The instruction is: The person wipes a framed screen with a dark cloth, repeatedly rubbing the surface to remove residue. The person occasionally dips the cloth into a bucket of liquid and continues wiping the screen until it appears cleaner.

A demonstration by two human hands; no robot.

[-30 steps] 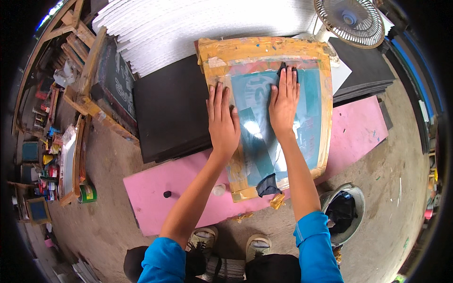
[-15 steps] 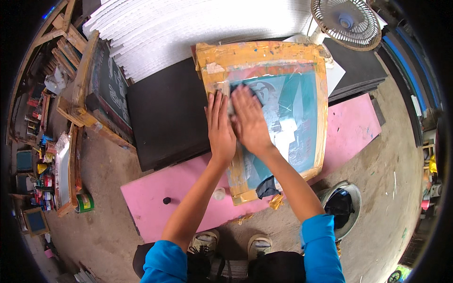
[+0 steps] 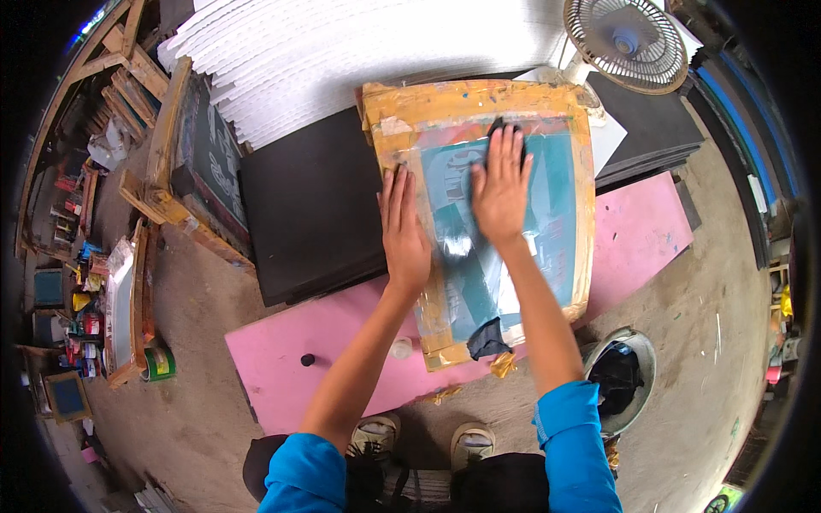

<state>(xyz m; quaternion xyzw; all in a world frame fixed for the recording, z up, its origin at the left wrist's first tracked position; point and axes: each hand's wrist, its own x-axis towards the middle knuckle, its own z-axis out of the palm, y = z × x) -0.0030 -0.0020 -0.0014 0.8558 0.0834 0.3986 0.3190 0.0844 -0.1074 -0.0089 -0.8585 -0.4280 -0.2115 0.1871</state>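
A wooden-framed printing screen covered with brown tape lies tilted before me, its teal mesh showing pale printed shapes. My left hand rests flat on the frame's left side, fingers stretched, holding nothing. On the upper middle of the mesh, my right hand presses a black cloth beneath its fingers; most of the cloth is hidden. A second dark cloth lies crumpled on the screen's near edge. Beneath is a pink board with a small black cap and a round white thing.
Black sheets are stacked left of the screen, with white sheets piled behind. A fan stands at the far right. A bucket with dark cloth sits at the near right. Another framed screen leans at the left.
My right hand has slid right and away with the black cloth, from beside my left hand to the upper middle of the mesh. The left hand stays on the frame's left side.
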